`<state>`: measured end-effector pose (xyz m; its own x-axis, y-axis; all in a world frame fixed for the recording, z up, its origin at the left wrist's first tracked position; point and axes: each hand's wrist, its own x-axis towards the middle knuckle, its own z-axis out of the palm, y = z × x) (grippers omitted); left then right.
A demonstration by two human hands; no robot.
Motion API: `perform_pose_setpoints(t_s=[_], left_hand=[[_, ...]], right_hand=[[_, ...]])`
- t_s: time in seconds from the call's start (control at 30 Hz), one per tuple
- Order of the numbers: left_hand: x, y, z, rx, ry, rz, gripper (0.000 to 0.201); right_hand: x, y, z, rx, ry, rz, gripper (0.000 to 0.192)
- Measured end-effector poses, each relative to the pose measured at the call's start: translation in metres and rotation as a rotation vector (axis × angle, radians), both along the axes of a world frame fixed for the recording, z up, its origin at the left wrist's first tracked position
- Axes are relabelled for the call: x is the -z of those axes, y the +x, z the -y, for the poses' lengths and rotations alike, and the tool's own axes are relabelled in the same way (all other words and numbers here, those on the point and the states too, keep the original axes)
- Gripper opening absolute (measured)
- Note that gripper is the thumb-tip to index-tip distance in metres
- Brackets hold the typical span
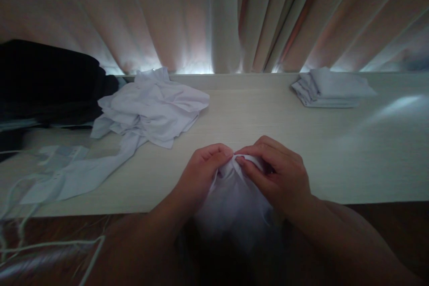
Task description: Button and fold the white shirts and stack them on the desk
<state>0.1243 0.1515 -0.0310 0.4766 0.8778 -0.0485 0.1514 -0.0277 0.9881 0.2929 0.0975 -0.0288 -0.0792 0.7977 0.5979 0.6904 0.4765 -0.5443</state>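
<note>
In front of my body, over the near edge of the table, hangs a white shirt [236, 201], its lower part blurred and dim. My left hand [208, 165] pinches its top edge between thumb and fingers. Close beside it, almost touching, my right hand [279, 170] grips the same edge, thumb below and forefinger on top. The cloth falls in gathers from the two pinches. Any small fastening between the fingertips is too small to make out.
A crumpled white shirt [157, 107] lies on the pale table [248, 116], one sleeve stretched toward the front left. Folded white cloth [338, 89] sits at the back right. Black fabric [50, 80] is piled at far left, near a power strip [63, 154] and white cables. Curtains [174, 18] hang behind.
</note>
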Motion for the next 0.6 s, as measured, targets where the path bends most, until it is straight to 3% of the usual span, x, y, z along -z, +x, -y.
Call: perform_pose_setpoints(t_s=[0.33, 0.6], left_hand=[[0.014, -0.009, 0.003, 0.049, 0.023, -0.045, 0.023], [0.016, -0.003, -0.001, 0.012, -0.056, -0.023, 0.011]], right_hand=[[0.004, 0.000, -0.002, 0.001, -0.089, -0.003, 0.008], [0.001, 0.018, -0.006, -0.137, -0.208, 0.036, 0.015]])
